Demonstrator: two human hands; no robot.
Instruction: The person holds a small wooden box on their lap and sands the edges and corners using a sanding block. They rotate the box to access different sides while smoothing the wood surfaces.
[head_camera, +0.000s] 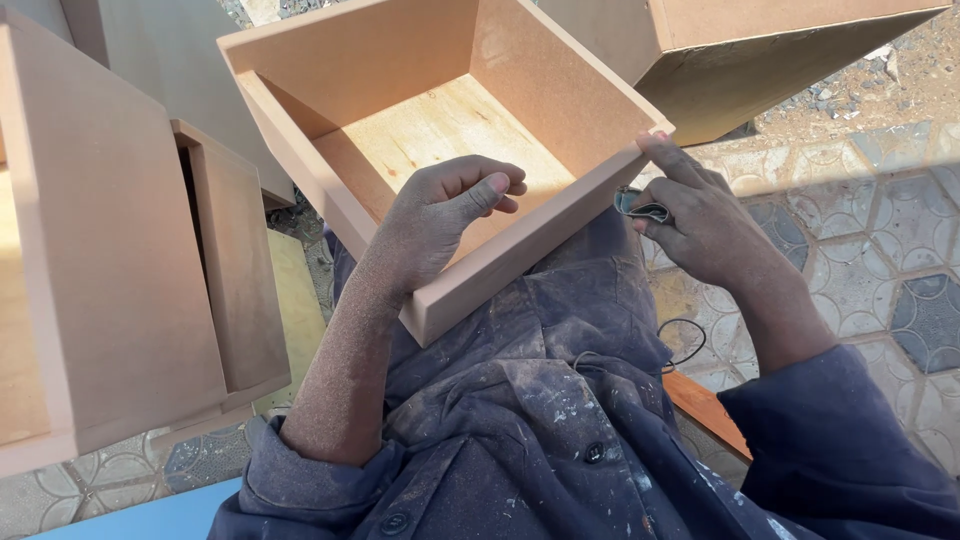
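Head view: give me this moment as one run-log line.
left hand: gripping near wall of open box | right hand: fingertip on box corner, folded sandpaper in grip | box tilted on lap

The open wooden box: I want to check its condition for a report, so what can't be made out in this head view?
- Wooden box: far rim cut off by the top edge; underside hidden.
- Left hand: palm and fingertips hidden inside, over the near wall.
- Right hand: holds a folded grey piece, mostly covered by fingers; its kind is unclear.
- Left cabinet: cut by the frame edge.
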